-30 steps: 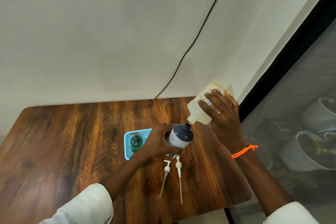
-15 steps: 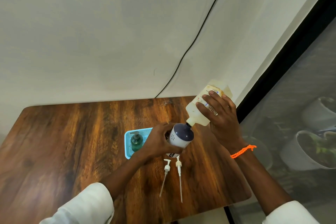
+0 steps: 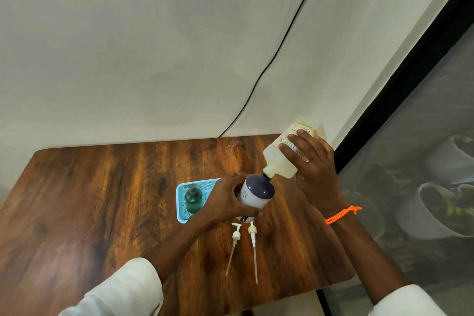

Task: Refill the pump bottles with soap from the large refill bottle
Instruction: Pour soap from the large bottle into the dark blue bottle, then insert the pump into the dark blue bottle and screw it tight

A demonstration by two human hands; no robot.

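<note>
The refill bottle (image 3: 287,159) had been tipped steeper by the closed right hand (image 3: 314,169), spout meeting the pump bottle (image 3: 256,194), gripped left-handed (image 3: 225,202) beside the blue tray (image 3: 180,202); pouring was judged underway.

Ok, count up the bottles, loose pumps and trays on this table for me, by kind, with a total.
Bottles: 3: pale yellow plastic refill bottle, white bottle with dark blue top, green pump bottle
Loose white pump heads with dip tubes: 2
Light blue plastic trays: 1
Total: 6
</note>
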